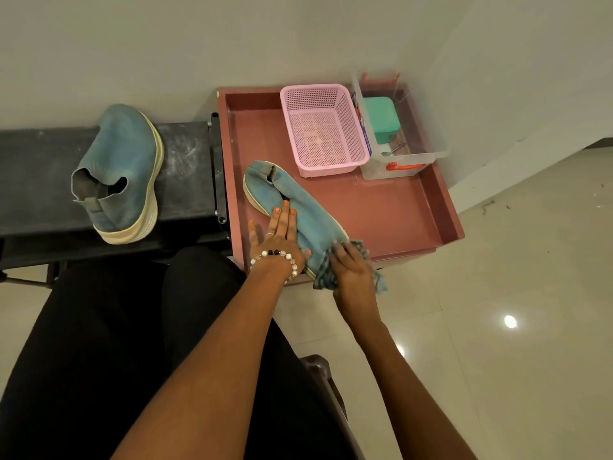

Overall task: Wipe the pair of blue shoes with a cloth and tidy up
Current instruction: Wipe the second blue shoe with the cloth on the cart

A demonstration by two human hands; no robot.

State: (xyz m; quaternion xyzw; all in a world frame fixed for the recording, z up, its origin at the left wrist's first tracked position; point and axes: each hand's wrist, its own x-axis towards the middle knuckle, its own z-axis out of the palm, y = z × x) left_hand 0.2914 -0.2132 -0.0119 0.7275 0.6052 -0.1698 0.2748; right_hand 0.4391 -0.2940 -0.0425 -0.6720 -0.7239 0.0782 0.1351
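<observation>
One blue shoe (pixel 298 197) with a cream sole lies on its side in the reddish tray (pixel 398 220), toe toward me. My left hand (pixel 277 237) presses flat on the shoe's middle, fingers straight. My right hand (pixel 353 277) holds a blue-grey checked cloth (pixel 378 283) against the shoe's toe at the tray's near edge. The cloth bunches under the palm and its ends stick out on both sides. The other blue shoe (pixel 122 171) stands upright on the dark bench (pixel 36 180) to the left.
A pink mesh basket (pixel 323 127) and a clear plastic box (pixel 401 127) holding a teal case stand at the tray's far side. A wall runs behind. Pale tiled floor lies to the right. My black-clad legs fill the lower left.
</observation>
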